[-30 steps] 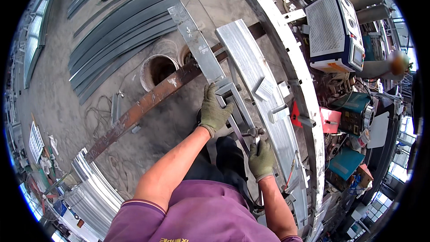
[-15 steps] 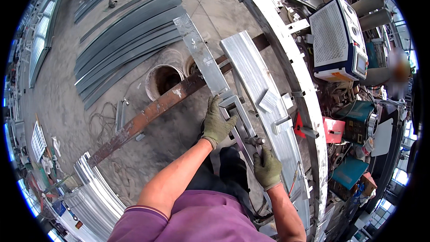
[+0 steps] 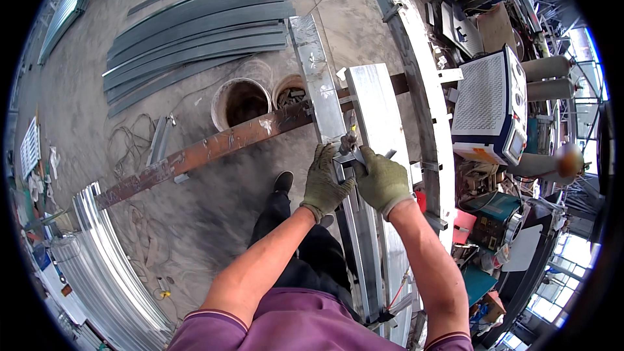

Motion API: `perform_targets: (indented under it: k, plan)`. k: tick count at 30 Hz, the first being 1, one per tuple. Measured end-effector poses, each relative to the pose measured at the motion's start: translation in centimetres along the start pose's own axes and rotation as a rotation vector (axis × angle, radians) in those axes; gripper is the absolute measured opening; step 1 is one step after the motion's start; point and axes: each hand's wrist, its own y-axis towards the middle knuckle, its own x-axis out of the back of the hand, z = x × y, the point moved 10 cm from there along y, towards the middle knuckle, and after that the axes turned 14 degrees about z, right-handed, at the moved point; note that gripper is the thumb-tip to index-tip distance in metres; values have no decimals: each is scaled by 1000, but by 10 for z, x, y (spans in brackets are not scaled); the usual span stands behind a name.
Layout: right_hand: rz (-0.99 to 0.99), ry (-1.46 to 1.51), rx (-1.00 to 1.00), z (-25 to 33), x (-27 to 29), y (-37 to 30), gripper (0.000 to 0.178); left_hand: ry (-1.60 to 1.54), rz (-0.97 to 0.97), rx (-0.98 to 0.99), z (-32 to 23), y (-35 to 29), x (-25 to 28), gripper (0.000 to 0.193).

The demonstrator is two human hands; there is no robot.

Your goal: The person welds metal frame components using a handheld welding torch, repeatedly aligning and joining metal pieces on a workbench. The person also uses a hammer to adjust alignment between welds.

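Observation:
My left hand (image 3: 325, 179), in an olive work glove, curls around the left corner at the end of a narrow metal tube frame (image 3: 368, 257). From the other side my right hand (image 3: 383, 179), gloved alike, grips the same end, its fingertips partly hidden. The frame runs back toward my body. Just beyond the fingers, a hammer (image 3: 349, 140) lies with its head showing; neither hand seems to hold it. A flat metal bar (image 3: 316, 78) reaches away beyond my left hand. To the right lies a wide silver beam (image 3: 377, 101).
A rusty crossbeam (image 3: 214, 146) runs under the work. Two buckets (image 3: 218, 104) stand behind it on the floor. Grey profiles (image 3: 201, 32) lie stacked at far left. At right are a long white beam (image 3: 422, 84) and a white machine (image 3: 481, 94).
My right hand has let go of the hammer, which now lies beyond the frame's end. That hand has moved up and left to the frame, beside my left hand. The view has shifted.

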Motion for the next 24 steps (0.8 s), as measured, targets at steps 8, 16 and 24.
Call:
perform_targets:
  k: [8, 16, 24]
  plan:
    - [136, -106, 15, 8, 17, 18, 35, -9, -136, 38, -9, -12, 8, 99]
    - [139, -172, -3, 16, 29, 20, 36, 54, -123, 39, -8, -13, 11, 89]
    - [202, -277, -56, 13, 19, 20, 35, 58, -151, 28, -9, -13, 14, 85]
